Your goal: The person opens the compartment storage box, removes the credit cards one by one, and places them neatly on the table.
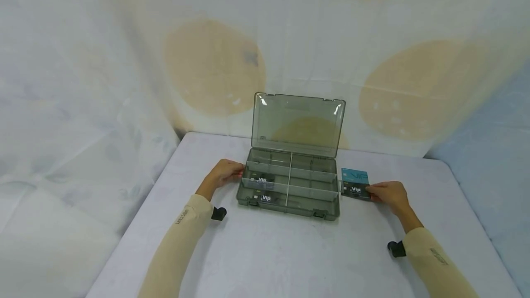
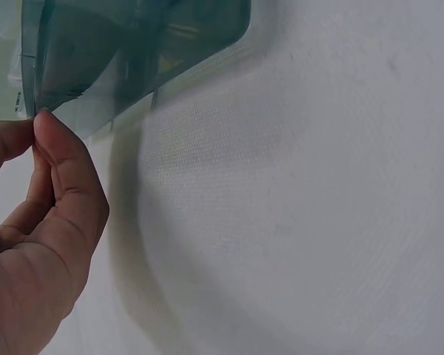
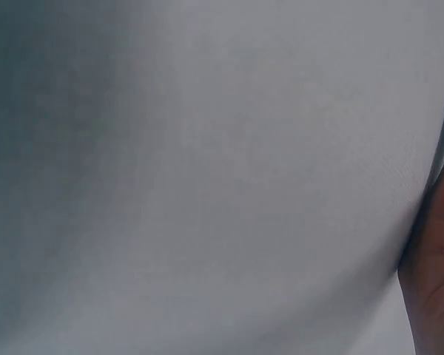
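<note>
A smoky grey plastic organiser box stands open on the table, lid upright. Two black "Vip" cards lie in its left compartments. My left hand holds the box's left edge; the left wrist view shows the thumb against the box corner. Right of the box, my right hand pinches the right end of a black "Vip" card, which lies over a teal card. In the right wrist view only a finger and tablecloth show.
The table has a pale lilac cloth and ends at the back wall, draped in patterned fabric. Its left and right edges fall away near my forearms. Black wrist-camera mounts sit under both sleeves.
</note>
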